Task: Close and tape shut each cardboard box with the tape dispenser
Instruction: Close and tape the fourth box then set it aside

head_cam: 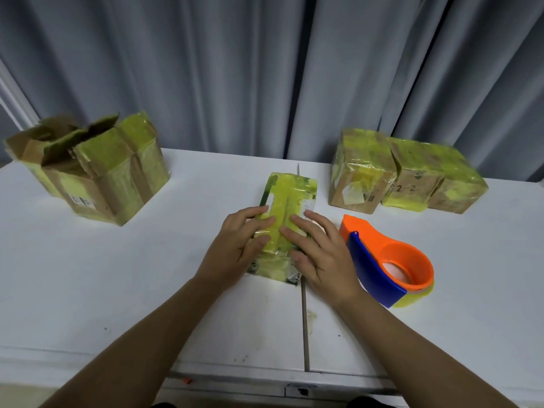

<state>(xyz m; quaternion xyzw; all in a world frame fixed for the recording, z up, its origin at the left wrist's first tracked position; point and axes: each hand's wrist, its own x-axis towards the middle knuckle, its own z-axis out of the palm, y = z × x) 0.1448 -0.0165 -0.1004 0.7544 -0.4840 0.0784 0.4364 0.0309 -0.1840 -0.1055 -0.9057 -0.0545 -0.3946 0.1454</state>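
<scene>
**Yellow-taped box under both of your hands, table centre**

Yellow-green tape covers the top of the small cardboard box (287,213) that lies at the middle of the white table (147,275), straddling the seam between two tabletop panels. Your left hand (235,248) lies flat on its left half, fingers straight and spread, pressing the top. Your right hand (319,251) lies the same way on its right half, fingers straight, tips pointing toward the centre line of the tape. Neither hand curls round anything.

Tape dispenser (385,260): orange body, blue blade guard, yellow roll showing at its near end. It rests on the table just beside your right hand, apart from it.

Far left: two taller boxes (97,172) touching each other. The left one has its flaps standing open; the right one's flaps are partly raised.

Far right: three taped boxes (406,172) in a row, touching, all closed. The middle one bears a handwritten "2-2".

Grey curtain (265,69) hangs behind the table.
</scene>
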